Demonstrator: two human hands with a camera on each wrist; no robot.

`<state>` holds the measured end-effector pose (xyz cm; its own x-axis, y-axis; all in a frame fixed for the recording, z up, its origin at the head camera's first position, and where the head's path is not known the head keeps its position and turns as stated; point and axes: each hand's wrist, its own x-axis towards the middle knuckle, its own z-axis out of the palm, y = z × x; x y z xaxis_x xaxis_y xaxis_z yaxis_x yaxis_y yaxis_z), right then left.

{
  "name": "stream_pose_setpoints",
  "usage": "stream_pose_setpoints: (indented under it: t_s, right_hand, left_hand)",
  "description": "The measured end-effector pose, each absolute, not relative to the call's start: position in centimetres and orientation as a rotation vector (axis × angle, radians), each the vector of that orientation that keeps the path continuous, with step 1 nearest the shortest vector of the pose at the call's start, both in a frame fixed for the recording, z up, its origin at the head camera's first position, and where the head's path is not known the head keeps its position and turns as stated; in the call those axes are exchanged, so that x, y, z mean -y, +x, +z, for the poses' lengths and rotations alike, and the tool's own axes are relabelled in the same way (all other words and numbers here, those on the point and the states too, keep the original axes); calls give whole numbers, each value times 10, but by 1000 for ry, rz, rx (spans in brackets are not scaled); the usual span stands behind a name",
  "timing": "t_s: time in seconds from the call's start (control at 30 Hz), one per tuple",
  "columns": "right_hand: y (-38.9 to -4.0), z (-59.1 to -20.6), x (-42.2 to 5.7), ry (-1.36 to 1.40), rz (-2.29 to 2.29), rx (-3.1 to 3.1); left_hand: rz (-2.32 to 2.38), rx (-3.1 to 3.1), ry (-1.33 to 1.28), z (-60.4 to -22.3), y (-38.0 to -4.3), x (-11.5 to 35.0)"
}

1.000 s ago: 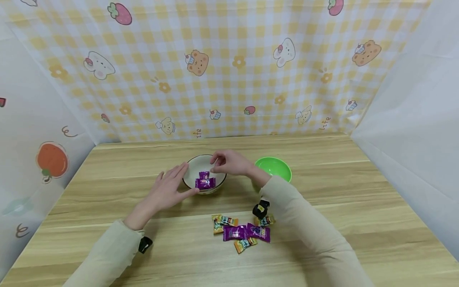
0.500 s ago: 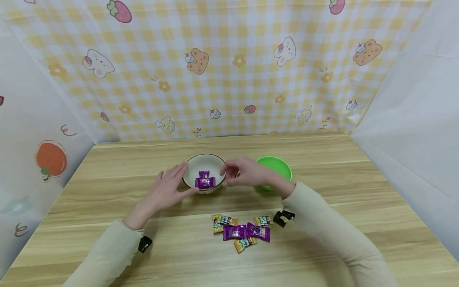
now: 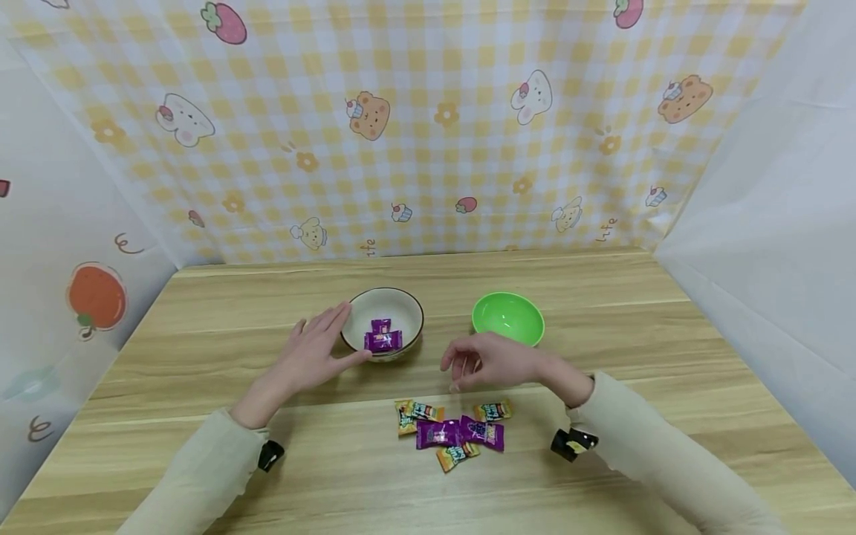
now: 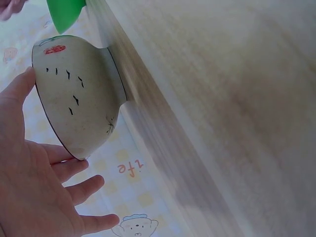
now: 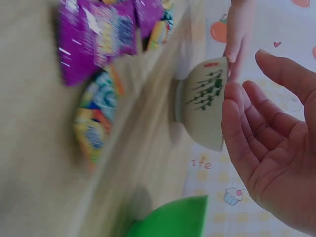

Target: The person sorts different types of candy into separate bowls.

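Observation:
A white bowl with a dark rim (image 3: pixel 409 301) stands toward the back of the table with purple candy packets (image 3: pixel 383 341) inside. My left hand (image 3: pixel 310 357) touches its rim on the left, thumb and fingers spread and mostly straight. In the left wrist view the thumb and fingertips lie right at the rim of the painted bowl (image 4: pixel 74 94). My right hand (image 3: pixel 498 361) hovers with loosely bent fingers, holding nothing, just in front of the green bowl (image 3: pixel 508 316). Nearer me lie purple packets (image 3: pixel 438 434) and several yellow-orange candy packets (image 3: pixel 493 411).
The wooden table (image 3: pixel 321 475) meets a yellow checked cloth (image 3: pixel 428 148) at the back. White cloth hangs on both sides. In the right wrist view the green bowl (image 5: pixel 173 219) stands close below the hand.
My right hand has left the white bowl empty, moving right and toward me to a spot before the green bowl. The left hand stays at the rim.

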<state>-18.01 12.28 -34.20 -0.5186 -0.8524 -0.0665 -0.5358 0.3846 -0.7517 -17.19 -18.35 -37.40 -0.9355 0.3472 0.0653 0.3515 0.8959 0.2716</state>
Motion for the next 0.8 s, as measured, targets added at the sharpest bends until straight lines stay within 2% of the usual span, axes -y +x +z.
stream_pose_setpoints:
  t_s: [0.5, 0.8]
  right_hand:
    - [-151, -367, -153, -1051, -941, -2060]
    - [-139, -375, -154, -1134, -800, -2269]
  left_hand:
    - [-435, 3039, -568, -374, -172, 184]
    - [-429, 3040, -570, -374, -172, 184]
